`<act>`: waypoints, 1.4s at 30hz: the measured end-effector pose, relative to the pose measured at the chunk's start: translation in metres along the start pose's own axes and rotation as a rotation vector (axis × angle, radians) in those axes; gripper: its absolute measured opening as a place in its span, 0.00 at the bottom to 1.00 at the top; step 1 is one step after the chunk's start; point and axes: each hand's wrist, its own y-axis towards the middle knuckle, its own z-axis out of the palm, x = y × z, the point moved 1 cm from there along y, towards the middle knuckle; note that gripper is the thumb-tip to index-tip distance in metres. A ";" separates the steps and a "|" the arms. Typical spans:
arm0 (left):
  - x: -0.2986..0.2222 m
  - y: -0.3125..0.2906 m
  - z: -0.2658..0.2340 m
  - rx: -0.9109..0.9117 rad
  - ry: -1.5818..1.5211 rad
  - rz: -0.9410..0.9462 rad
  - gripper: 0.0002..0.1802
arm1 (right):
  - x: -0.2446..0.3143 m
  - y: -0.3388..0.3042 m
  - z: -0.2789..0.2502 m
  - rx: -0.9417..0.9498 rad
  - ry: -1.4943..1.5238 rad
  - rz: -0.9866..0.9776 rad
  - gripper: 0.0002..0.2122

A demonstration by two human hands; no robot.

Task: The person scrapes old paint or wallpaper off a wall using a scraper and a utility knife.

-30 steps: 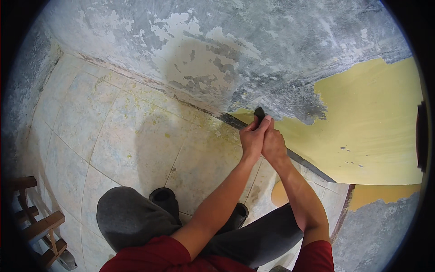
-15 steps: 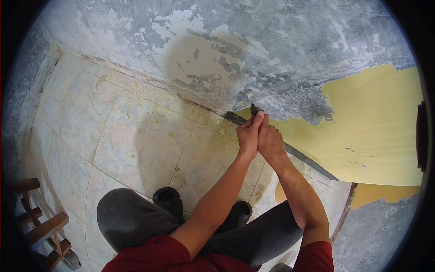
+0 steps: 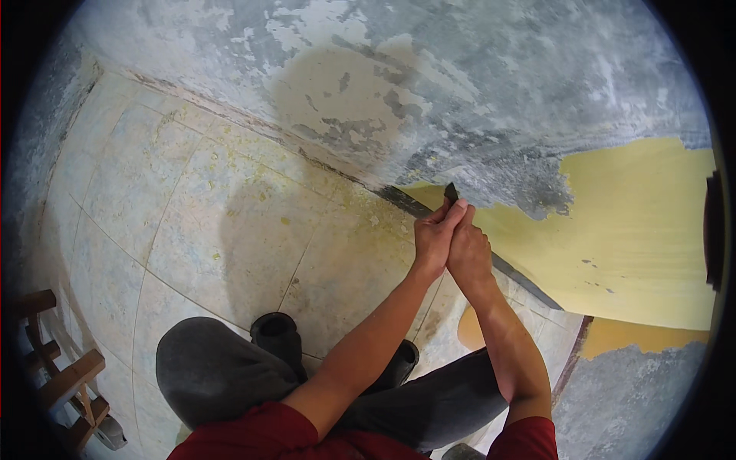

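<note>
Two in one grip: left hand [image 3: 433, 242] and right hand [image 3: 471, 249], clasped around a dark scraper [image 3: 451, 190]. Scraper location: low along the wall [image 3: 491, 69], tip beside ragged yellow paint [image 3: 629, 238]. Advised: shallow angle, short steady strokes, knuckles clear.

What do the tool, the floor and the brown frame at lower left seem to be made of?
Tool: probably metal, dark and dull, judging by its thin, pointed tip.
Floor: likely ceramic tile, pale and mottled, divided by thin seams.
Frame: apparently wood, brown, with straight, square-cut bars.
</note>
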 end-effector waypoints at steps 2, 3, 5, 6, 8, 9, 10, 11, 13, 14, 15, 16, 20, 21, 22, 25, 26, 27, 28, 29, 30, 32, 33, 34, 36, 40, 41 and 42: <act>-0.004 0.004 0.001 0.018 0.025 0.017 0.11 | -0.001 -0.001 0.000 -0.010 0.013 0.066 0.12; -0.004 0.002 0.001 0.041 0.051 0.010 0.10 | -0.002 -0.002 0.001 -0.009 0.009 0.073 0.12; -0.006 0.001 0.000 0.053 0.005 -0.036 0.10 | -0.004 -0.001 0.005 -0.059 -0.036 -0.003 0.13; -0.007 0.004 -0.003 0.059 -0.035 -0.059 0.10 | -0.003 0.000 0.004 -0.063 -0.034 -0.006 0.13; 0.000 0.001 -0.004 0.045 -0.021 -0.028 0.11 | 0.000 0.000 0.002 -0.040 -0.003 -0.018 0.12; 0.002 0.001 -0.002 0.029 -0.009 -0.003 0.12 | 0.000 -0.001 0.000 -0.044 -0.005 -0.020 0.12; 0.002 0.003 -0.001 0.031 -0.012 -0.001 0.12 | -0.001 -0.003 -0.003 -0.038 0.015 0.008 0.12; 0.002 0.005 -0.001 0.030 0.008 0.028 0.12 | -0.002 -0.003 -0.004 -0.030 0.036 0.034 0.12; 0.006 0.002 0.002 0.027 0.019 0.041 0.12 | -0.013 0.002 0.003 -0.053 -0.004 -0.007 0.12; 0.004 0.006 -0.001 0.041 0.016 0.006 0.12 | -0.017 0.003 0.006 -0.076 -0.035 -0.049 0.12; 0.000 0.010 -0.003 0.054 0.017 -0.019 0.13 | -0.012 0.005 0.006 -0.075 -0.035 -0.049 0.12; 0.000 0.008 -0.004 0.029 -0.018 -0.016 0.13 | -0.007 0.006 0.004 -0.031 -0.045 -0.017 0.12; -0.003 0.008 -0.005 -0.006 -0.021 0.012 0.13 | 0.007 0.001 -0.006 0.023 -0.035 0.017 0.11; -0.002 0.007 -0.004 -0.015 -0.007 0.004 0.13 | 0.005 0.002 -0.005 0.024 -0.038 0.014 0.11; -0.001 0.007 -0.002 -0.023 0.008 -0.004 0.13 | 0.001 0.005 -0.003 0.017 -0.032 0.015 0.11; -0.002 0.013 -0.007 0.025 -0.034 0.008 0.15 | -0.004 0.010 0.005 0.005 -0.022 -0.015 0.12; 0.001 0.010 -0.009 0.021 -0.031 0.004 0.15 | -0.004 0.010 0.007 -0.005 -0.024 -0.049 0.12; 0.002 0.008 -0.004 -0.013 -0.021 0.010 0.14 | -0.006 0.009 0.004 -0.006 -0.025 -0.054 0.12; 0.001 0.006 0.000 -0.048 -0.011 0.016 0.13 | -0.007 0.004 -0.002 0.001 -0.007 -0.028 0.12; -0.001 0.005 0.003 -0.049 -0.013 0.021 0.13 | -0.007 0.002 -0.004 0.010 0.012 -0.003 0.12; 0.001 0.003 0.006 -0.030 -0.004 0.050 0.13 | -0.007 0.003 -0.005 0.012 0.012 -0.008 0.12; -0.001 0.007 0.005 -0.016 0.008 0.083 0.12 | -0.005 0.005 -0.004 0.006 0.044 0.030 0.12; -0.001 0.013 0.000 -0.007 0.001 0.052 0.12 | -0.004 0.004 -0.006 0.004 0.034 0.045 0.12; -0.002 0.015 -0.004 -0.003 0.002 0.029 0.12 | -0.001 0.009 -0.001 0.026 0.022 0.029 0.12; -0.001 0.015 -0.007 -0.022 -0.026 0.015 0.12 | 0.001 0.015 0.004 0.059 0.004 0.001 0.13; -0.005 0.009 -0.006 -0.026 -0.018 0.035 0.13 | 0.011 0.010 -0.005 0.083 0.022 0.003 0.13; -0.008 0.013 -0.007 -0.028 -0.016 0.044 0.13 | 0.013 0.010 -0.005 0.078 0.027 0.032 0.13; -0.005 0.013 -0.007 -0.035 0.016 0.052 0.13 | 0.010 0.007 -0.007 0.079 0.021 0.069 0.13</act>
